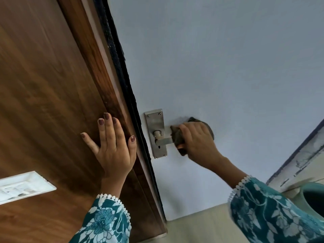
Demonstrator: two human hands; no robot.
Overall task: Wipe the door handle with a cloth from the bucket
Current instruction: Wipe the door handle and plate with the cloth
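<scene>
While the left hand lies flat and empty on the wooden frame, seemingly for balance, the right hand at its 3 o'clock clasps a dark cloth around the door handle to rub it.

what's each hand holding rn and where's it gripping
The right hand holds a dark cloth wrapped over the lever of the door handle, its grip partway along the lever. The left hand holds nothing, flat on the wooden frame.

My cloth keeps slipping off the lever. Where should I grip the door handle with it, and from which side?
Grip the flat bar of the door handle past its pivot, coming from its free end, as the right hand does with the cloth; the straight bar lets cloth wrap round.
</scene>
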